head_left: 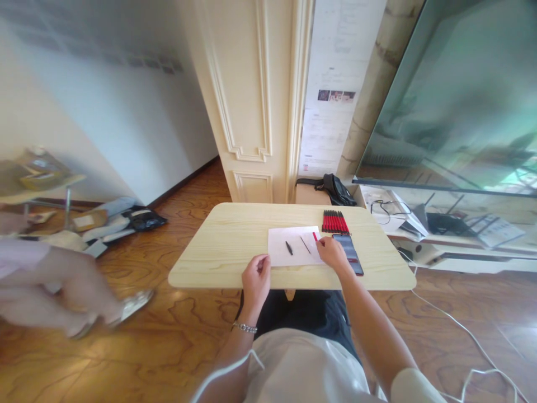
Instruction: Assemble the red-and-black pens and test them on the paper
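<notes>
My right hand [332, 253] is closed at the right edge of a white sheet of paper [277, 254], with a short red pen barrel [315, 237] at its fingertips. At the paper's left edge my left hand [256, 275] has thumb and fingers pressed together; what they hold, if anything, is hidden. Between the hands a black pen part [289, 248] and a thin dark pen refill [305, 244] lie apart on the paper. A row of several red and black pens [335, 222] lies beyond my right hand. A dark phone [351, 257] lies beside that wrist.
The pale wooden table [210, 252] has rounded corners. A person's legs [71, 285] are at the left, blurred. Bags and packages [104, 224] lie on the floor there. A white cable [457, 324] trails at the right, below a low cabinet [465, 263].
</notes>
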Demonstrator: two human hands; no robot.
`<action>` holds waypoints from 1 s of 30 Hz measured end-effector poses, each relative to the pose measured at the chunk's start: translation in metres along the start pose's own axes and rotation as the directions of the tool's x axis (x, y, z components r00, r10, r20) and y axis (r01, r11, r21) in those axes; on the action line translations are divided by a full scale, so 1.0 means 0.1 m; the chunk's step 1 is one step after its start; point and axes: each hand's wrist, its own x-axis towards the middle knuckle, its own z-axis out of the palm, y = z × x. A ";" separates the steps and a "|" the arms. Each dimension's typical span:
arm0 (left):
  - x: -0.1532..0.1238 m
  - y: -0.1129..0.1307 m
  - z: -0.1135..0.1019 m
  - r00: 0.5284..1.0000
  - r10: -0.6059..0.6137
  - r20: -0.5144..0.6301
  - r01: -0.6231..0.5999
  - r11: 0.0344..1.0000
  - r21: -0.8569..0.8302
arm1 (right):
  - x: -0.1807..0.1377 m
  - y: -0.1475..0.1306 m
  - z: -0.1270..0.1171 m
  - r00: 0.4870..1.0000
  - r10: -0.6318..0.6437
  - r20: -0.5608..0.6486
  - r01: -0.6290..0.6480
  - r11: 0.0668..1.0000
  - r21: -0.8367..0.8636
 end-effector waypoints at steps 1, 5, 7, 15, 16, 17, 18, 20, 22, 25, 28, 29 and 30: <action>-0.05 0.05 0.04 0.999 -0.009 0.032 0.011 0.998 -0.066 | -0.05 -0.03 0.00 0.999 -0.045 0.009 0.044 0.994 0.095; -0.18 0.25 0.29 0.967 -0.086 0.240 0.170 0.918 -0.359 | -0.41 -0.22 0.09 0.962 -0.259 0.086 0.189 0.859 0.476; -0.20 0.31 0.40 0.944 -0.098 0.316 0.239 0.864 -0.443 | -0.58 -0.32 0.13 0.933 -0.341 0.116 0.217 0.790 0.573; -0.04 0.19 0.61 0.957 -0.046 0.287 0.201 0.819 -0.538 | -0.25 -0.18 0.03 0.975 -0.221 -0.035 0.221 0.921 0.320; -0.03 0.16 0.63 0.958 -0.040 0.285 0.192 0.825 -0.531 | -0.15 -0.13 0.02 0.981 -0.186 -0.048 0.192 0.950 0.245; -0.02 0.13 0.65 0.958 -0.035 0.285 0.184 0.837 -0.516 | -0.06 -0.09 0.02 0.985 -0.165 -0.040 0.170 0.970 0.172; -0.02 0.10 0.66 0.957 -0.030 0.289 0.176 0.850 -0.496 | 0.01 -0.06 0.03 0.987 -0.155 -0.028 0.157 0.982 0.104; -0.03 0.05 0.69 0.953 -0.016 0.302 0.159 0.875 -0.456 | 0.10 -0.03 0.08 0.988 -0.156 0.005 0.156 0.988 -0.005; -0.04 0.03 0.70 0.949 -0.001 0.314 0.142 0.892 -0.428 | 0.12 -0.02 0.15 0.985 -0.170 0.022 0.171 0.982 -0.079; -0.05 0.02 0.69 0.948 0.020 0.318 0.115 0.909 -0.401 | 0.12 -0.03 0.23 0.986 -0.168 0.019 0.169 0.974 -0.150; -0.06 0.03 0.67 0.942 0.052 0.330 0.077 0.929 -0.363 | 0.12 -0.04 0.25 0.988 -0.152 0.011 0.152 0.973 -0.176; -0.06 0.03 0.67 0.939 0.060 0.339 0.066 0.935 -0.349 | 0.12 -0.05 0.25 0.989 -0.148 0.003 0.147 0.976 -0.162; -0.06 0.03 0.66 0.936 0.066 0.347 0.058 0.940 -0.336 | 0.12 -0.05 0.23 0.989 -0.148 -0.008 0.146 0.981 -0.128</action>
